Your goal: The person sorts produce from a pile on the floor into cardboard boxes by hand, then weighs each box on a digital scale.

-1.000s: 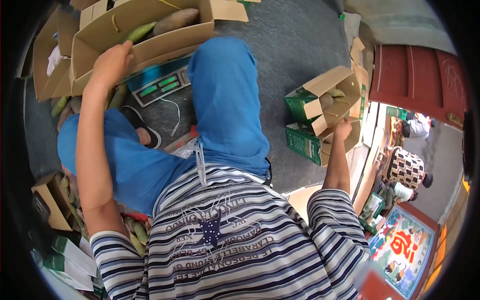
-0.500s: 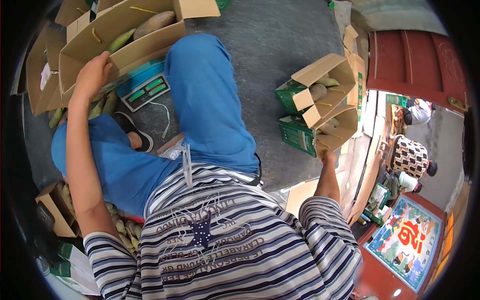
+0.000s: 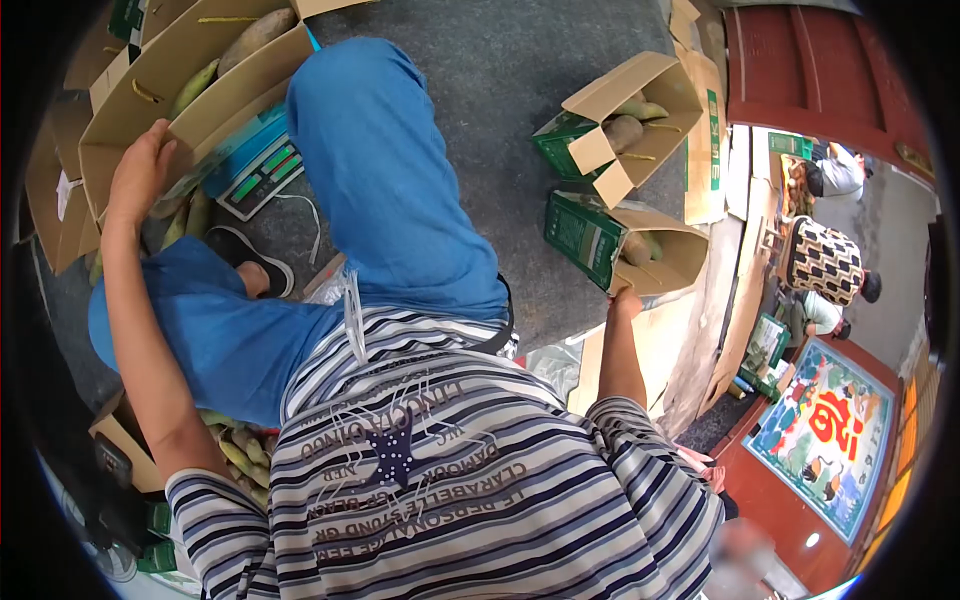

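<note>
My left hand [image 3: 142,170] has its fingers over the near rim of a long open cardboard box [image 3: 225,118] at upper left. Inside lie a long green fruit or vegetable [image 3: 194,88] and a larger brownish one [image 3: 256,42]. Beneath the box is a blue digital scale [image 3: 262,180] with lit green displays. On the right, my right hand [image 3: 625,303] grips the lower front corner of a green-printed carton [image 3: 580,235], whose open end faces right and shows similar produce. A second open green carton [image 3: 565,145] stands just beyond it, with its flaps spread.
My bent legs in blue trousers [image 3: 390,160] lie between the boxes. Loose produce [image 3: 245,450] is heaped at lower left by a small box [image 3: 125,435]. Flattened cardboard [image 3: 705,160] lines the right side. Other people [image 3: 825,260] are at the far right, beyond a wooden ledge.
The view has shifted, so most things sit further left. The carton in my right hand has turned slightly and separated from the one beyond it. My left hand remains on the long box.
</note>
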The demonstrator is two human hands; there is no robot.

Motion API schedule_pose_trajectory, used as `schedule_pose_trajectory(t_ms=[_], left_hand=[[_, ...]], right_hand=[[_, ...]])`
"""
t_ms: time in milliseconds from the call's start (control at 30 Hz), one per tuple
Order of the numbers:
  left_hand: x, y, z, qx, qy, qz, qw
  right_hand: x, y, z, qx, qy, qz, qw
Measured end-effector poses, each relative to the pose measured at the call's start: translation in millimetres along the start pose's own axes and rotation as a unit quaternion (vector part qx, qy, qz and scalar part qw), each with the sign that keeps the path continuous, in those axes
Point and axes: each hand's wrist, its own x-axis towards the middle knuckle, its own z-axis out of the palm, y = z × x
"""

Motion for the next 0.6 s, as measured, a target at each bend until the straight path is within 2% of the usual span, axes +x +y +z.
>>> schedule_pose_trajectory(t_ms=[67,167,300,400,433,500,533,567,600], left_hand=[[-2,4,-4,0.005,-0.007,-0.007,1.000],[0,8,-5,0.001,-0.006,0.000,1.000],[-4,3,-1,0.007,0.014,0.004,1.000],[-4,0,1,0.005,0.020,0.005,1.000],[-2,-1,2,0.003,0.024,0.009,1.000],[-2,5,-1,0.004,0.013,-0.009,1.000],[-2,7,-2,0.004,0.007,-0.020,1.000],[-2,6,-2,0.008,0.008,-0.018,1.000],[-2,5,-1,0.010,0.008,-0.016,1.000]], right_hand=[[19,-7,-20,-0.154,-0.017,-0.046,0.987],[46,-22,-49,-0.237,0.019,-0.148,0.960],[72,13,-54,-0.287,0.022,-0.128,0.949],[93,13,-63,-0.349,-0.045,-0.149,0.924],[95,-1,-69,-0.371,-0.033,-0.188,0.909],[47,-77,-65,-0.230,0.163,-0.232,0.931],[38,-105,-58,-0.181,0.218,-0.380,0.880],[17,-149,-55,-0.142,0.137,-0.372,0.907],[25,-174,-43,-0.154,0.087,-0.380,0.908]])
